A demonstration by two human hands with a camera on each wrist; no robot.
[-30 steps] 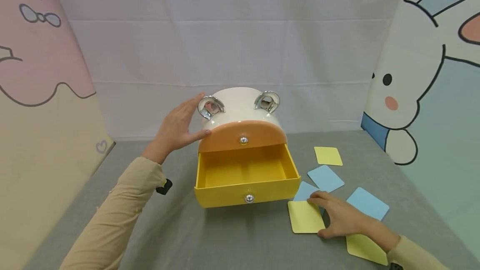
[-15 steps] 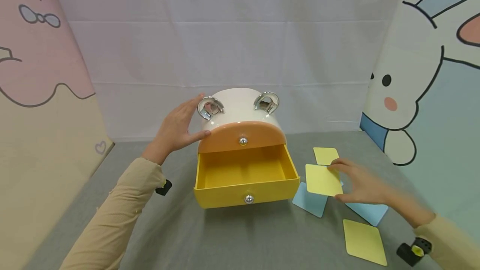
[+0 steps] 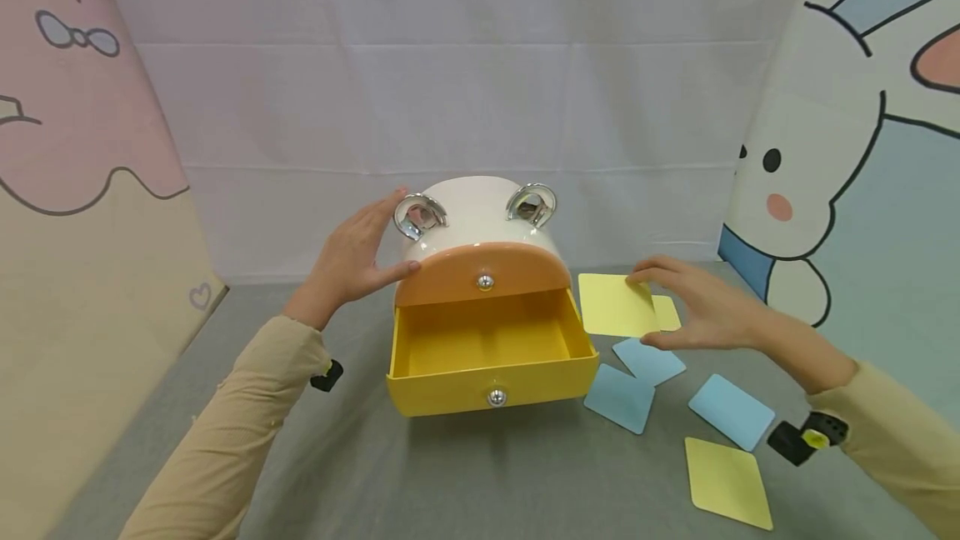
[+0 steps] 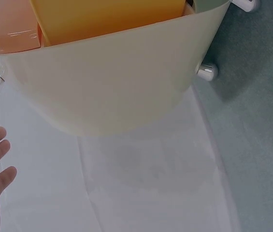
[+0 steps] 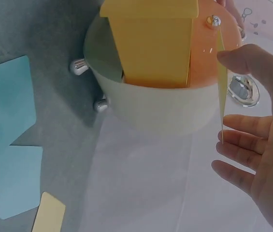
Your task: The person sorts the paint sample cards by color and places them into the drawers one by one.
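A yellow card (image 3: pixel 611 307) is clamped between the thumb and fingers of the right hand (image 3: pixel 705 307) and is held raised at the 3 o'clock side of the drawer cabinet (image 3: pixel 476 211), as seen in the head view. The left hand (image 3: pixel 352 257) is positioned at the 9 o'clock side, its fingers spread apart; firmness of contact cannot be told. The lower drawer (image 3: pixel 442 394) is extended toward 6 o'clock; the upper drawer (image 3: pixel 442 277) is closed. A second yellow card (image 3: pixel 667 312) is partly covered by the held one. Toward 4 o'clock, three blue cards (image 3: pixel 732 412) and a third yellow card (image 3: pixel 727 483) are laid on the desk (image 3: pixel 525 482).
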